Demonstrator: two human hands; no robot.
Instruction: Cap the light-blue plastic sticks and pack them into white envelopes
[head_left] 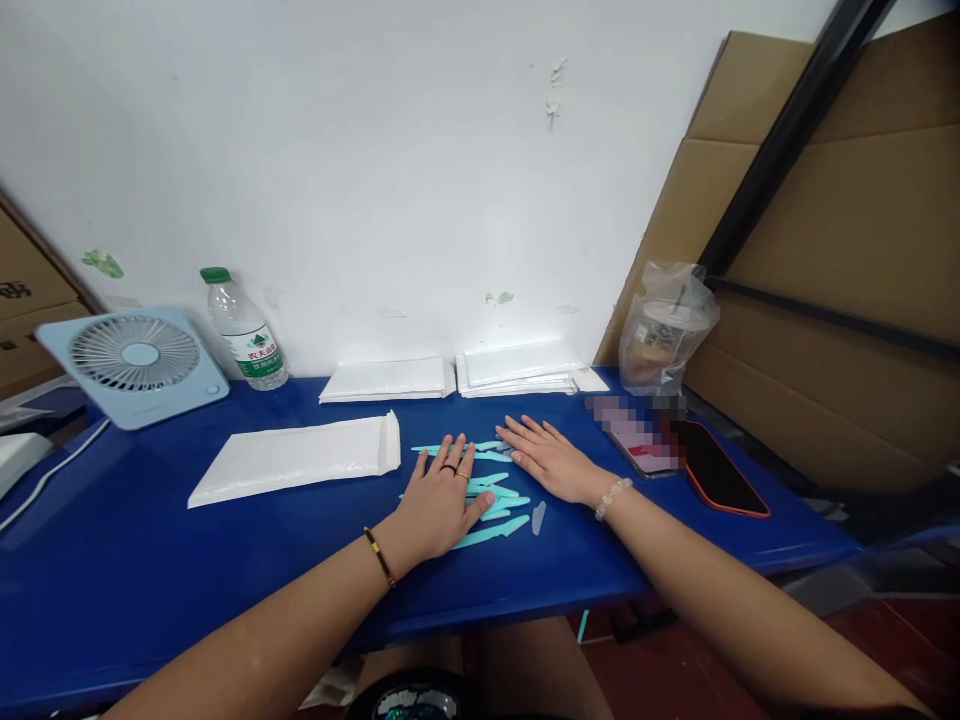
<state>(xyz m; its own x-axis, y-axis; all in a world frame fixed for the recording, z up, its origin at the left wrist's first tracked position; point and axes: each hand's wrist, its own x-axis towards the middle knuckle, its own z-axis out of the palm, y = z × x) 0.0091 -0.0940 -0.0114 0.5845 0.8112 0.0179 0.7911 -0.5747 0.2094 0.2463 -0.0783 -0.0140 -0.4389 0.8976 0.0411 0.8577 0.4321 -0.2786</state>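
Note:
Several turquoise eyebrow razors (495, 533) lie in a loose pile on the blue table (300, 570). My left hand (442, 495) rests palm down on their handle side, fingers spread. Beside the blade ends, my right hand (551, 460) lies flat with its fingers stretched out, its fingertips over a few clear pieces. A small translucent blade cap (538, 518) sits apart, just right of the pile. What lies beneath both palms is hidden.
A white padded envelope (300, 460) lies left of the razors. Two stacks of white envelopes (386, 380) (517, 368) are against the wall. Around them stand a blue fan (139, 360), a water bottle (244, 335), a bagged drink cup (664, 340) and two phones (724, 470) (637, 440).

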